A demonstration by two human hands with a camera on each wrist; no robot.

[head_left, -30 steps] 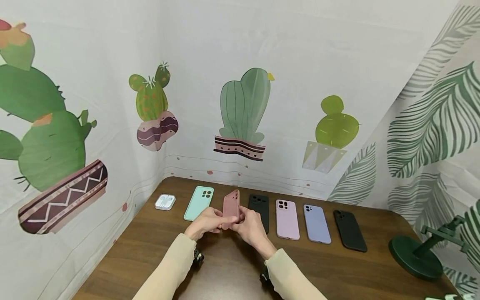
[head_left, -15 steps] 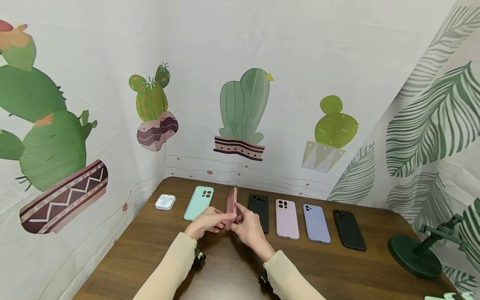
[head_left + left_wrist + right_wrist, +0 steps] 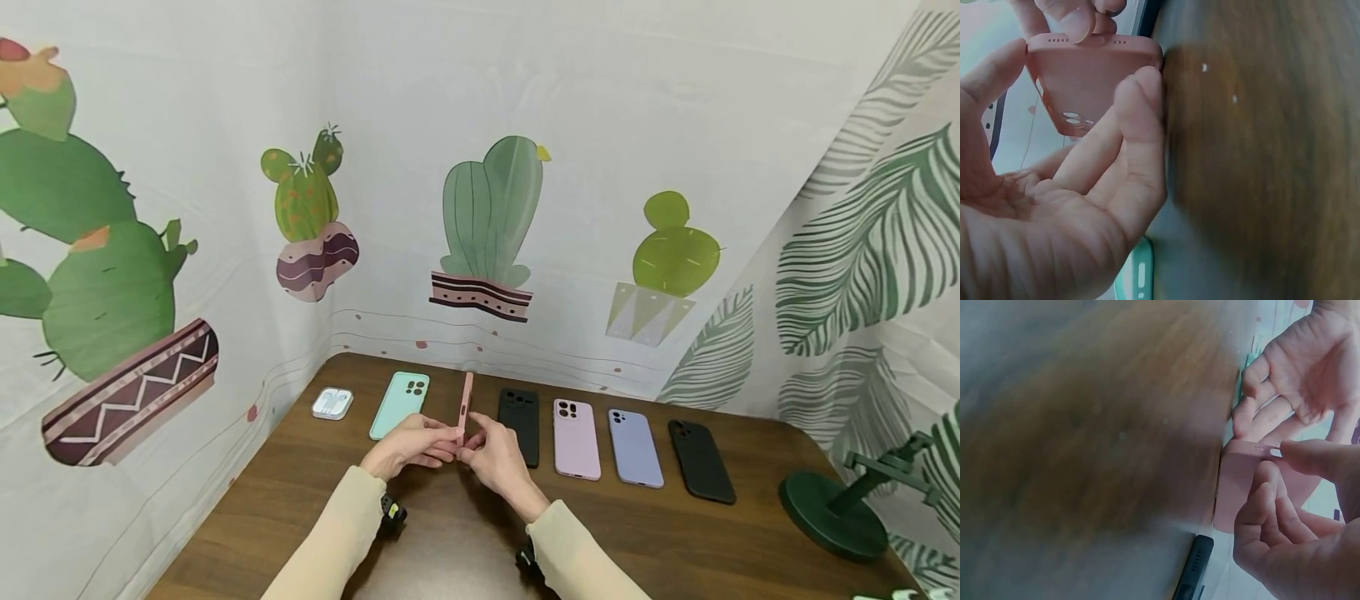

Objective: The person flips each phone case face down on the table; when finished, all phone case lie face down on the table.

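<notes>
A pink phone case (image 3: 466,398) stands upright between both hands, seen nearly edge-on in the head view. My left hand (image 3: 411,443) holds it between thumb and fingers, across its width in the left wrist view, where the case's back (image 3: 1082,75) shows camera holes. With thumb and curled fingers, my right hand (image 3: 497,457) pinches the end with the port opening; in the right wrist view the thumb lies at that opening. Fingers cover part of the case (image 3: 1235,487). Left of the hands lies a mint green phone case (image 3: 397,404), and to the right a black one (image 3: 521,425).
Farther right along the brown table (image 3: 450,542) lie a pink-lilac case (image 3: 576,440), a lavender case (image 3: 634,448) and another black case (image 3: 702,461). A small clear earphone box (image 3: 332,403) sits at the far left. A dark green stand (image 3: 834,515) occupies the right side.
The pink phone case has turned between the hands, from showing its broad back to standing edge-on. Both hands keep hold of it and have hardly shifted.
</notes>
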